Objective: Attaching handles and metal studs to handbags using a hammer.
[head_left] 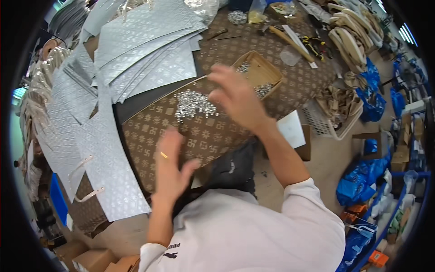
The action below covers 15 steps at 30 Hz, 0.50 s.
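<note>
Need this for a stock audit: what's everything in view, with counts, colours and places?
Patterned material: count unclear, brown, centre
Tray: one, tan, beyond centre
Small metal pieces: many, silver, heaped on the material and in the tray
Sheets: several, silver-grey, left
Hammer: one, tan-handled, far side
Pliers: at least one, yellow-and-black, right of the hammer
Padded pieces: several, cream, far right
Basket: one, white, right
Plastic bags: several, blue, right
Boxes: several, brown, lower left
Shirt: one, white, bottom
Left hand: one, gold ring, near side of the heap
Right hand: one, bare, right side of the heap
</note>
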Motion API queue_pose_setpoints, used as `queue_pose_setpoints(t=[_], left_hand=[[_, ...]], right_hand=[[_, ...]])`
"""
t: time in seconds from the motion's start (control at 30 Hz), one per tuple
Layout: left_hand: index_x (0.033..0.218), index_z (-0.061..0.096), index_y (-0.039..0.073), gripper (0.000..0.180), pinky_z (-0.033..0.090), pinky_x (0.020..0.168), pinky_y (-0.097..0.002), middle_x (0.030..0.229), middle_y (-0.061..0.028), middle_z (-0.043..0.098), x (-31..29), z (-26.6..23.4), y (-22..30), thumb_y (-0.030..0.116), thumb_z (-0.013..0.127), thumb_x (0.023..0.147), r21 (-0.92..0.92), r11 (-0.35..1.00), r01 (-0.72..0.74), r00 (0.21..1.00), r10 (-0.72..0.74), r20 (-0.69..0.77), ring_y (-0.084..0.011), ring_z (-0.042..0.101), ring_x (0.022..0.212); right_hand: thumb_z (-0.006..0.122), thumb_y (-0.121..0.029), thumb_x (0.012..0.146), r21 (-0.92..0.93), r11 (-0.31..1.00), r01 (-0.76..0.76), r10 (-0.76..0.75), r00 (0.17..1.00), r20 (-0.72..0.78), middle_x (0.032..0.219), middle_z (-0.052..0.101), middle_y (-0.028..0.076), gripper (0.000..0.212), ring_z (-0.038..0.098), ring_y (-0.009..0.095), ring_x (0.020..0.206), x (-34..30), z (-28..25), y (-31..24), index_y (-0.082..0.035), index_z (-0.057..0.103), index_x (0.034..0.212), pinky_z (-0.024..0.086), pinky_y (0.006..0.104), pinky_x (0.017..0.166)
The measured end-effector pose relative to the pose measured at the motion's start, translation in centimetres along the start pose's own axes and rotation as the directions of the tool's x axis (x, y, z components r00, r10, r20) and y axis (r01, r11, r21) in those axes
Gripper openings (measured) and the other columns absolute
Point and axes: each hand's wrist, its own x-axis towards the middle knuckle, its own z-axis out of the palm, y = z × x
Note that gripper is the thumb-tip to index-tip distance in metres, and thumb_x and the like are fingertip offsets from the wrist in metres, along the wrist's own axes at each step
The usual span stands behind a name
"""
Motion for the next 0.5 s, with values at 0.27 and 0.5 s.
queue_pose_setpoints(t=[0.27, 0.5], left_hand=[[0.153, 0.028, -0.003, 0.102, 0.024, 0.122, -0.0483, 0.160, -0.0273, 0.024, 11.7, 3.6, -5.0, 0.065, 0.063, 0.086, 0.350, 0.928, -0.127, 0.988, 0.085, 0.132, -0.0418, 0.022, 0.149], [0.155, 0.028, 0.002, 0.093, 0.020, 0.124, -0.0472, 0.162, -0.0193, 0.025, 12.4, 4.5, -5.1, 0.061, 0.060, 0.090, 0.187, 0.921, -0.340, 0.922, 0.288, 0.257, -0.0354, 0.022, 0.151]], right_hand=[[0.069, -0.018, 0.089, -0.570, 0.776, -0.269, 0.216, 0.963, -0.160, 0.125, 0.062, 0.020, 0.037, 0.057, 0.037, 0.118, -3.1, -16.8, 18.6, -0.002, 0.063, 0.122, 0.044, 0.0412, 0.102], [0.070, -0.018, 0.091, -0.447, 0.721, -0.530, 0.474, 0.847, -0.240, 0.126, 0.061, 0.020, 0.019, 0.057, 0.036, 0.120, -4.5, -16.5, 17.0, -0.001, 0.067, 0.099, 0.045, 0.0388, 0.098]])
